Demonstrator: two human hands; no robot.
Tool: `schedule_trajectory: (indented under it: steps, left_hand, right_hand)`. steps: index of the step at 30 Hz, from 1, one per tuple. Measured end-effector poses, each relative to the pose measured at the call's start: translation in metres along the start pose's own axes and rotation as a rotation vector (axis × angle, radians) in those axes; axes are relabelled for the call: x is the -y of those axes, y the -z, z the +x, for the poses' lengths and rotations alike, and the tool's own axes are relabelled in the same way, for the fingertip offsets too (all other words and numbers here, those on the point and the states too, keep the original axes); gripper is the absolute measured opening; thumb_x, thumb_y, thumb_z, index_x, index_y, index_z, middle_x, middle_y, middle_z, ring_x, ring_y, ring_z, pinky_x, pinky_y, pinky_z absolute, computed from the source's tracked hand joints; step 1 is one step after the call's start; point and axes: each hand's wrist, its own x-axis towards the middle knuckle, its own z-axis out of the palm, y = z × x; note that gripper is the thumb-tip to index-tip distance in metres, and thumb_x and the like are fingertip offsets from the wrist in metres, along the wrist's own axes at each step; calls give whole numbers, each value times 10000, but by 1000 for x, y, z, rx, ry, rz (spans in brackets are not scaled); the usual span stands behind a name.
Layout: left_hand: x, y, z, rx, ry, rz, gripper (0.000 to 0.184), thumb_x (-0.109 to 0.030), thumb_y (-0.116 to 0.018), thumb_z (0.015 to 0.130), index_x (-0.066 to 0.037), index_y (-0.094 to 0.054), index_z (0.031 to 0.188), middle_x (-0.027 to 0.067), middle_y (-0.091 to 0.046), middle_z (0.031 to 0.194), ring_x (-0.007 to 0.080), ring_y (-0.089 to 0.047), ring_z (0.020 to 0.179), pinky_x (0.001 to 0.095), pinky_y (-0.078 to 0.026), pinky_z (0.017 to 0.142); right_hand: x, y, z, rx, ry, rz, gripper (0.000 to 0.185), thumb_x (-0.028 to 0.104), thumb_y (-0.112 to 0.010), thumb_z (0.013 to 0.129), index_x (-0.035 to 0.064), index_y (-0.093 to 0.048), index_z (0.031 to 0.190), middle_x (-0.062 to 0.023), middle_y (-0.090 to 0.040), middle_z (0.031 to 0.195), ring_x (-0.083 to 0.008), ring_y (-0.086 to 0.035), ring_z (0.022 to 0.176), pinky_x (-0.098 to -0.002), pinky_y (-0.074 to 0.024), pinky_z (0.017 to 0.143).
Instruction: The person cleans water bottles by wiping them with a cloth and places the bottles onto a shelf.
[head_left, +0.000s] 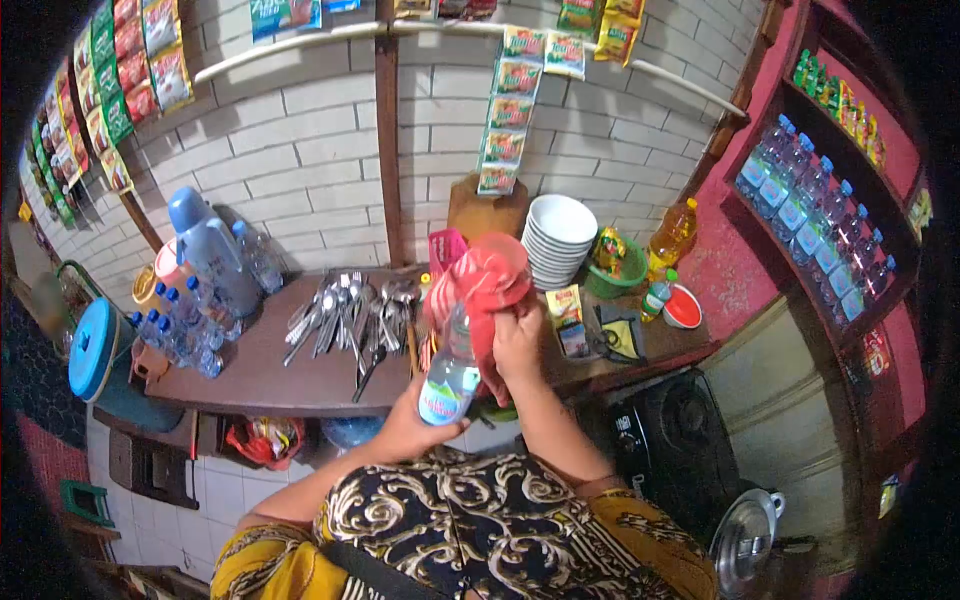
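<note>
The left hand (418,425) is gripping a bottle (447,395), its long axis pointing toward the red cloth (492,275) the right hand (518,345) is clutching.

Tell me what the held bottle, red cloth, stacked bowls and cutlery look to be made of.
Bottle: likely glossy plastic, clear and see-through with bright glints.
Cloth: matte fabric, judging by its soft folds; blur hides the weave.
Bowls: smooth, white, slightly shiny; ceramic or plastic, I can't tell.
Cutlery: probably polished metal, given its silvery shine.
</note>
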Motion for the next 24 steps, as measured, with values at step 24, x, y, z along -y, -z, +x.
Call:
schedule_trajectory:
  steps: [24]
  left_hand:
    - [5,9,4,345,407,-366,495,-145,-742,753,-43,-521,1185,51,-634,976,160,-611,907,313,-476,836]
  right_hand:
    - [-16,-5,6,225,-677,948,547,511,-563,894,93,-540,1246,-53,-606,1133,-191,-588,1011,-363,-478,911]
